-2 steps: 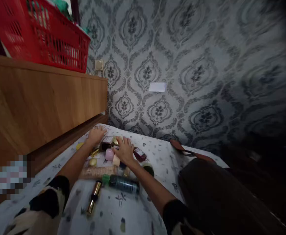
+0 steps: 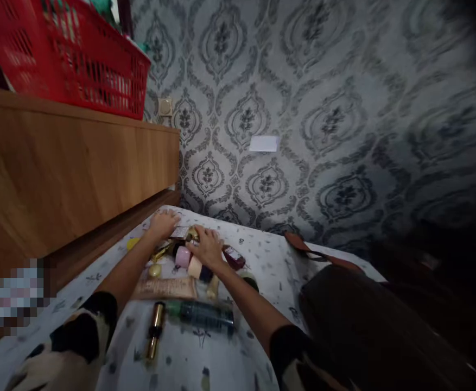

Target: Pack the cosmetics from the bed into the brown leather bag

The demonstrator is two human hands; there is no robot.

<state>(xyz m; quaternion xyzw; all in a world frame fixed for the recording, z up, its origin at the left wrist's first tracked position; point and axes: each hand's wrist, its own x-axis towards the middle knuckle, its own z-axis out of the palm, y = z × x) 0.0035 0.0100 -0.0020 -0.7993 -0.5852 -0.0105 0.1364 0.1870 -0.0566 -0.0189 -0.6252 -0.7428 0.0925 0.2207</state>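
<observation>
Both my hands reach forward over a pile of small cosmetic items on a white patterned cloth (image 2: 262, 260). My left hand (image 2: 162, 224) lies at the far edge of the pile, fingers curled down beside a small dark box (image 2: 179, 233). My right hand (image 2: 207, 247) rests palm down on the pile, fingers spread over small bottles and a pink-capped jar (image 2: 183, 257). A dark red bottle (image 2: 234, 256) lies just right of it. Nearer me lie a beige tube (image 2: 164, 288), a dark green bottle (image 2: 201, 316) and a gold tube (image 2: 155, 325).
A wooden cabinet (image 2: 70, 168) stands close on the left, with a red plastic basket (image 2: 67, 54) on top. A wall with patterned wallpaper (image 2: 303, 108) rises behind the cloth. A dark brown bag (image 2: 363, 326) with a brown strap (image 2: 303, 247) lies at the right.
The view has shifted slightly. My right hand has slid a little left over the pile; the green bottle looks blurred and a bit lower. My left hand stays in place.
</observation>
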